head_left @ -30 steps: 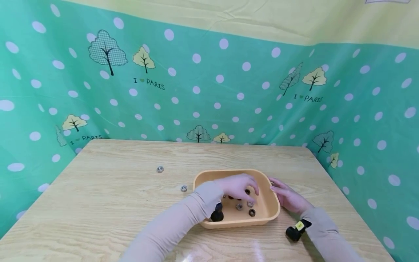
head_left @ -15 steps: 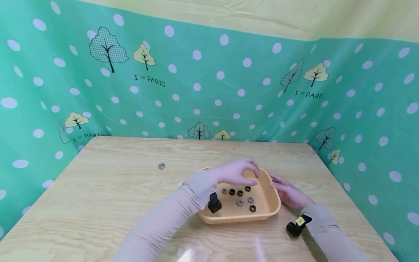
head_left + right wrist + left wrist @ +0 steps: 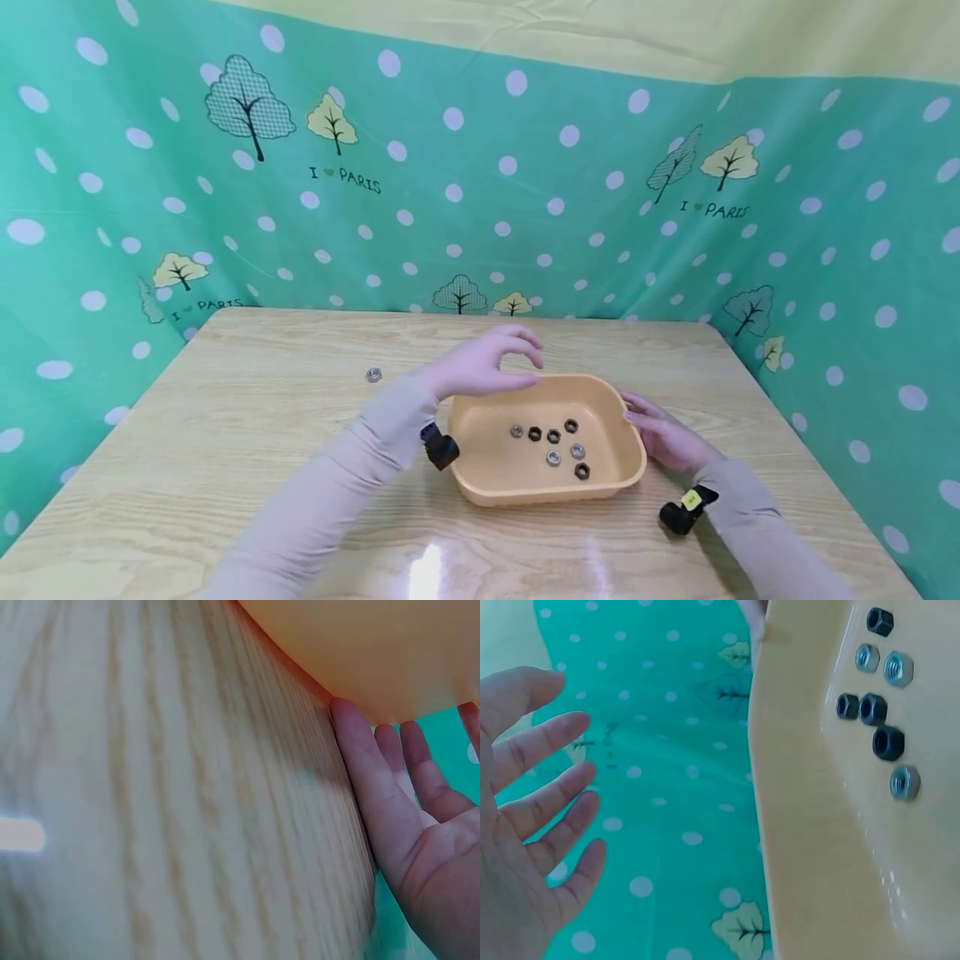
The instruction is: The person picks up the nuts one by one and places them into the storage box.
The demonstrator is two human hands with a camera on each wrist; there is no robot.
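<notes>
A peach plastic bin [image 3: 487, 483] stands on the table with several hex nuts on its floor, some silver [image 3: 552, 457], some dark [image 3: 582, 472]. My left hand [image 3: 486, 363] hovers over the bin's back left rim, fingers spread and loosely bent, with nothing in its grasp; the left wrist view shows that hand [image 3: 540, 802] beside the bin wall. My right hand [image 3: 671, 435] rests against the bin's right end, its fingertips touching the outer wall. In the right wrist view its fingers [image 3: 360, 746] lie fairly straight along the bin. A single silver nut [image 3: 373, 375] lies on the table, left of the bin.
The pale wooden table [image 3: 247, 400] runs back to a green dotted curtain [image 3: 420, 167], which also closes off the right side. Black wrist cameras [image 3: 440, 447] are strapped to both sleeves.
My left hand has risen out of the bin and moved left and back, uncovering the nuts inside. Its sleeve now covers the nearer table nut. My right hand stays at the bin's end.
</notes>
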